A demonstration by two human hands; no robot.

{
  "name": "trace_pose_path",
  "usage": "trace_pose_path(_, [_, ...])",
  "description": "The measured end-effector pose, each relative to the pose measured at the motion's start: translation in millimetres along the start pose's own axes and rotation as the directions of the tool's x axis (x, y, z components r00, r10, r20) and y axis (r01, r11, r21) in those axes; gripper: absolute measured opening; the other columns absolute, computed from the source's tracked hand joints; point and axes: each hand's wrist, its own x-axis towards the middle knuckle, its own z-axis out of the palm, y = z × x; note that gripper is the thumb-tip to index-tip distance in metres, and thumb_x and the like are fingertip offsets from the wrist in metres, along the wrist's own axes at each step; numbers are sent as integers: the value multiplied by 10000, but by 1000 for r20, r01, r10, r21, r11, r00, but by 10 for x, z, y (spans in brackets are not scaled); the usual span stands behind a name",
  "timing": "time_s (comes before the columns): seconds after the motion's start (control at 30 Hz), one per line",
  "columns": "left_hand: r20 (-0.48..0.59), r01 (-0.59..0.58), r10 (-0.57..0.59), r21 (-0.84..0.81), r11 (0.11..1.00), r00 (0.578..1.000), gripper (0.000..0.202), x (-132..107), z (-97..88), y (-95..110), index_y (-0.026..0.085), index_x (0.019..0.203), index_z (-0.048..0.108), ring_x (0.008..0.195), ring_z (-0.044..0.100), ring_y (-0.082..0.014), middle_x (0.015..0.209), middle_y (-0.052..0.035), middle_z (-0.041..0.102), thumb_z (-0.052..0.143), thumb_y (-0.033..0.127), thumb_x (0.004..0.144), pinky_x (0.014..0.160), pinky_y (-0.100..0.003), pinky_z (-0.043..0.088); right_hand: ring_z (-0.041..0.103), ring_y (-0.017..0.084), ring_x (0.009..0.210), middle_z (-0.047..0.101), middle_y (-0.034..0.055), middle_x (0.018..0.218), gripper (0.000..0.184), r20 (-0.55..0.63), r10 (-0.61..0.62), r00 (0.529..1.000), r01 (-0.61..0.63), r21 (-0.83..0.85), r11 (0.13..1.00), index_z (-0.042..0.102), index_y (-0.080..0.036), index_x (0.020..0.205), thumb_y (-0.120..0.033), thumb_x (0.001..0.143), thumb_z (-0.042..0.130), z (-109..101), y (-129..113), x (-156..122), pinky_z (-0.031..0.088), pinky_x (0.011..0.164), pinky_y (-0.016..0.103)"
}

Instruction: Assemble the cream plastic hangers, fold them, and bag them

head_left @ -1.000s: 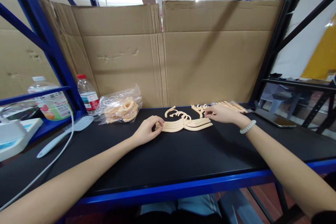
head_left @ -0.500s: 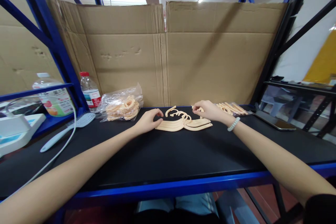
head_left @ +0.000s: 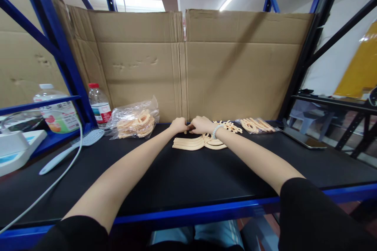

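Hands: two, brought together at the centre of the frame; the fingertips are held almost touching.
Left hand: one point(head_left: 178, 125), with fingers bent inward and partly closed; whether a piece is gripped cannot be told, as the fingertips are hidden.
Right hand: one point(head_left: 202, 125), curled with the knuckles upward; its grip is likewise hidden and cannot be told. One pale beaded bracelet point(head_left: 217, 130) is worn at the wrist.
Curved strips: two groups, laid at the centre of the frame just below the hands; the left group point(head_left: 188, 144) is seen stacked edge to edge, while the right group point(head_left: 216, 146) is partly covered by the right wrist. The strips cannot be counted surely.
Small pale pieces: one cluster point(head_left: 231, 126), spread right of centre, too fine to be counted.
Clear bags: two, both filled with pale pieces; the larger bag point(head_left: 137, 122) is placed left of centre, the smaller bag point(head_left: 257, 125) right of centre.
Bottles: two at the left, one red-capped bottle point(head_left: 100, 108) and one white-capped bottle point(head_left: 57, 111).
Hairbrush: one point(head_left: 92, 137), laid at the left.
Flat dark device: one point(head_left: 306, 139), laid at the right.
Cardboard panels: two point(head_left: 141, 62), stood side by side behind the black tabletop point(head_left: 182, 184).
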Motion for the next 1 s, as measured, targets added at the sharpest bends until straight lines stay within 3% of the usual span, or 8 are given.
trace_pose_path(0.23, [35,38,-37,-3,999,999,227,-22,-4,-21,132,1021,600,928,608,-194,1029,-69,620,571,311,885,815,-393,506,630,259,943,702,127,900,98,-21,33,999,-31,83,996,713,-147,801,-150,712,674,127,-31,139,434,764,292])
trace_pose_path(0.43, [-53,44,-55,-192,980,997,152,-105,-94,-177,147,874,634,771,657,-181,732,-30,681,674,210,742,745,-300,508,644,162,802,701,67,818,61,-155,120,981,-50,394,918,685,-143,761,-117,754,630,130,123,183,455,720,231])
trace_pose_path(0.53, [-84,50,-83,-338,940,993,183,-160,-160,-222,156,830,635,674,664,-185,595,-12,665,645,122,651,654,-254,503,655,144,758,693,87,876,118,-241,238,941,-61,571,819,654,-122,877,-119,835,543,71,193,129,493,708,246])
trace_pose_path(0.7, [-90,0,-67,-597,802,994,207,-513,-231,-151,114,906,609,610,650,-159,672,-47,678,539,194,727,586,-249,511,675,123,717,682,112,910,155,-265,338,903,3,791,612,604,-112,966,-155,891,475,-71,208,-232,551,677,247])
trace_pose_path(0.8, [-141,-64,-49,-697,714,989,274,-882,-223,-57,117,974,583,664,638,-141,796,-56,664,542,275,755,633,-257,520,676,154,769,689,95,873,175,-270,349,897,164,938,304,643,-125,881,-245,758,676,-132,141,-585,553,753,294])
trace_pose_path(0.83, [-186,-116,-47,-771,626,981,291,-1008,-210,-18,117,960,579,669,629,-145,797,-52,647,584,303,736,636,-266,520,673,162,769,694,85,844,231,-262,342,902,193,955,224,660,-128,869,-275,703,726,-144,105,-703,548,768,316])
trace_pose_path(0.9, [-215,-181,-14,-855,486,977,288,-1232,-173,73,133,861,560,672,613,-143,765,-22,612,648,355,699,636,-273,523,666,168,764,700,72,803,284,-246,333,910,191,963,190,693,-134,852,-311,643,766,-154,20,-913,530,788,340])
trace_pose_path(1.0, [-179,-189,60,-905,382,982,293,-1453,-102,218,158,835,523,648,603,-134,728,8,585,665,382,712,666,-298,536,652,163,772,703,67,814,259,-213,345,914,168,974,155,717,-144,831,-345,669,742,-123,-113,-1119,514,782,332])
